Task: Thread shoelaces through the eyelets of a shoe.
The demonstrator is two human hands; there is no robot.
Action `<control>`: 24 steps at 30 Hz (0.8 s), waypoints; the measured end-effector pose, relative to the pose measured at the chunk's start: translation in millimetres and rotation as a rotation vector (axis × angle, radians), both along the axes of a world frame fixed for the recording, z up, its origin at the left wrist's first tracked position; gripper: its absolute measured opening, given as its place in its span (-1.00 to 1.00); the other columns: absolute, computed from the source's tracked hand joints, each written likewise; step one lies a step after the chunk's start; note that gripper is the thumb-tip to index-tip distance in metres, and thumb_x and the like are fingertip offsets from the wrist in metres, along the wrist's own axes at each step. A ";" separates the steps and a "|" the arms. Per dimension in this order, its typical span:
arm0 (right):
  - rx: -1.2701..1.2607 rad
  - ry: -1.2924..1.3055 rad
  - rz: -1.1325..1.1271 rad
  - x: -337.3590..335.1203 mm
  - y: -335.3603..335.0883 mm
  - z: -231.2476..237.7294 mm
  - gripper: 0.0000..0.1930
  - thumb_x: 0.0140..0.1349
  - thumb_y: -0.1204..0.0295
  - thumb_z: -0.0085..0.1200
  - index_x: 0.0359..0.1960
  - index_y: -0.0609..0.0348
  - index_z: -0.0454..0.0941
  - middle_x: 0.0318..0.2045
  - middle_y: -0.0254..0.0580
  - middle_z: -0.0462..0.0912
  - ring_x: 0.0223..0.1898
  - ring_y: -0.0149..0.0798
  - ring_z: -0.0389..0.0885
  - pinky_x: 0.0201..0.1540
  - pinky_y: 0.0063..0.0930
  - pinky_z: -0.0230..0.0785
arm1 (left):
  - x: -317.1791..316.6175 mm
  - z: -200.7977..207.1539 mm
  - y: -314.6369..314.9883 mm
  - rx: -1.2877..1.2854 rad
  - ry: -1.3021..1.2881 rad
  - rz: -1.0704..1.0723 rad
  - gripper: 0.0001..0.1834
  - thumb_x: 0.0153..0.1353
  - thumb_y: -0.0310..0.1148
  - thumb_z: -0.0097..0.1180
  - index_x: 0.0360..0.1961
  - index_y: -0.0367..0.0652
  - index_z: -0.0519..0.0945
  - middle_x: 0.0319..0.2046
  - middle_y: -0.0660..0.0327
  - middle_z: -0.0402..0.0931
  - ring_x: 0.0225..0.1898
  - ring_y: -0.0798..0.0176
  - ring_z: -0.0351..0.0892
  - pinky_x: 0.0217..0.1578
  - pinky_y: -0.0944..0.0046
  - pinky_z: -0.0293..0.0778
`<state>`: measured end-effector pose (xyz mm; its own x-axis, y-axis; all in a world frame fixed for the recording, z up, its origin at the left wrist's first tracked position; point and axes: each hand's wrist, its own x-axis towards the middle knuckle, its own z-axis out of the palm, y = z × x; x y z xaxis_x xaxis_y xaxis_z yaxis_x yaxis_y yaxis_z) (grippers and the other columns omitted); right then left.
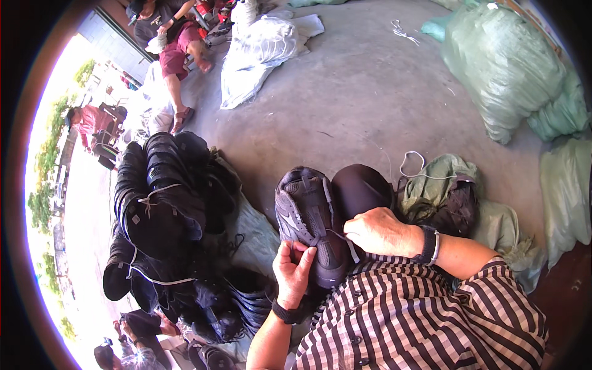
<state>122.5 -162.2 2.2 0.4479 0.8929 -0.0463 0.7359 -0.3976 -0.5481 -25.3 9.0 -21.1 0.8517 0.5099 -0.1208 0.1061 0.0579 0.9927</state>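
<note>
A dark grey and black sneaker rests on my lap beside my dark-clad knee, its toe toward me. My left hand is closed at the shoe's left edge, thumb and fingers pinching it near the lacing area. Whether a lace is also between those fingers cannot be seen. My right hand is closed at the shoe's right side, its fingertips pinching a thin pale shoelace that comes from the shoe's opening. A light lace end hangs just below that hand.
Left of me, stacks of black shoe uppers tied with white cord lie on a pale sheet. A crumpled green sack lies right of my knee. Large pale green bags stand far right. Other people sit at left.
</note>
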 end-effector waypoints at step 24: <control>0.034 0.161 -0.107 -1.0 11.9 4.3 -0.78 0.14 0.36 -0.01 -0.56 0.22 0.55 -0.63 0.02 0.56 -0.49 0.04 0.61 -0.36 -0.16 0.48 | -0.7 0.2 0.5 -0.021 -0.020 -0.007 -0.78 0.09 -0.50 0.27 -0.44 -0.14 0.42 -0.54 0.51 0.28 -0.51 0.62 0.15 -0.44 0.59 0.15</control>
